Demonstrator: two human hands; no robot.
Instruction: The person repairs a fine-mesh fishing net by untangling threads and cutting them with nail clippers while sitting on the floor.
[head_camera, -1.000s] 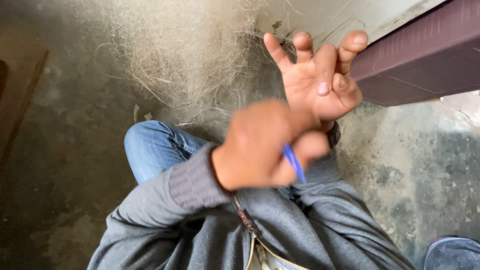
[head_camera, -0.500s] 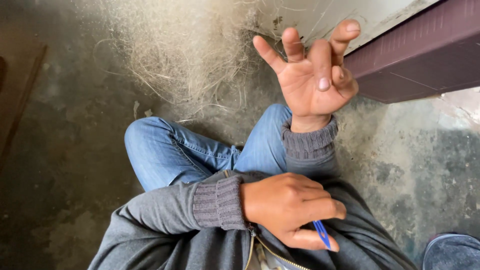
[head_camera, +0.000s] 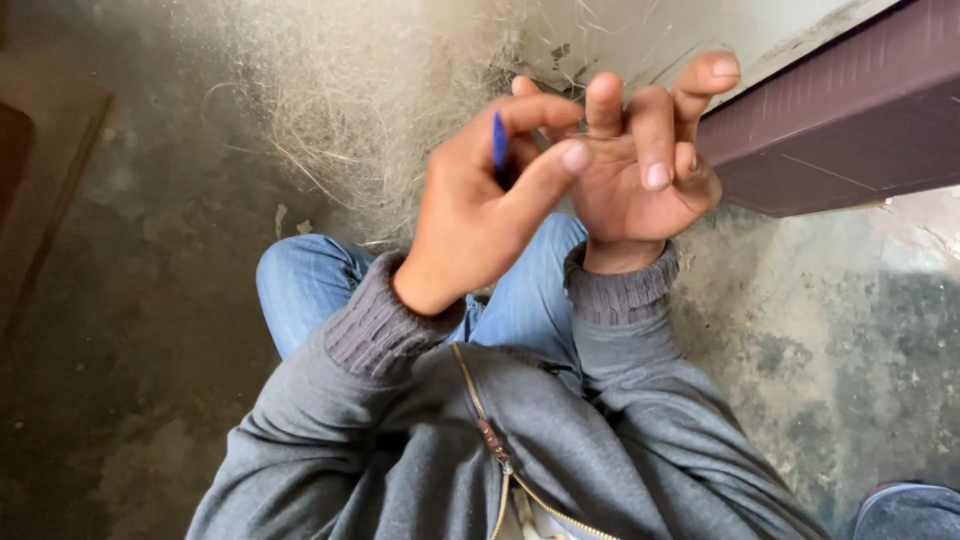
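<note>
My left hand (head_camera: 480, 215) is raised in front of me and pinches a thin blue stick-like object (head_camera: 498, 140) between thumb and fingers, its tip pointing up. Just to its right, my right hand (head_camera: 645, 180) is held palm towards me with the fingers spread and partly curled, holding nothing. My left fingertips overlap the right hand's palm and touch or nearly touch it. Both wrists come out of grey ribbed sleeves (head_camera: 375, 320).
Below the hands are my bent knee in blue jeans (head_camera: 310, 285) and a grey zipped jacket (head_camera: 500, 450). A heap of dry pale fibres (head_camera: 370, 90) lies on the stained concrete floor (head_camera: 850, 350) ahead. A dark maroon ledge (head_camera: 840, 130) runs at the upper right, a brown board (head_camera: 50, 180) at the left.
My left hand dropped to my lap with the blue object, then rose again to my right palm. My right hand stayed raised, with its fingers curling in slightly.
</note>
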